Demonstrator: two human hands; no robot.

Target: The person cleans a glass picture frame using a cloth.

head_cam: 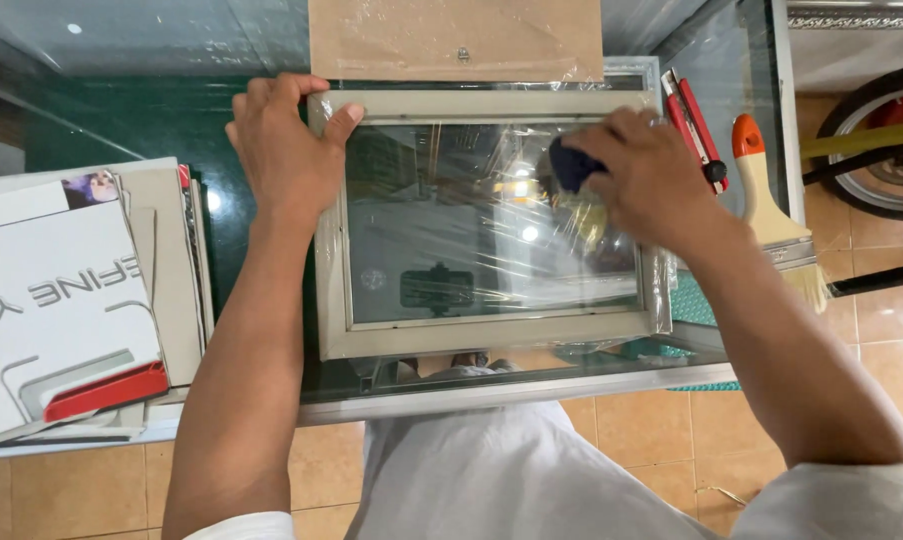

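while the glass-topped table (121, 120) bore it near the front edge, the plastic-wrapped picture frame (491, 335) lay flat; the left hand (286, 150) pressed its upper left corner, fingers spread, and the right hand (646, 175) closed around a dark blue pad (571, 165) on the glass.

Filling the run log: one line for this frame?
left hand: steadies picture frame corner | right hand: presses dark cloth on glass | paintbrush: beside frame

Glass table (531, 385): frame (491, 335), paintbrush (771, 215), boards (81, 300)
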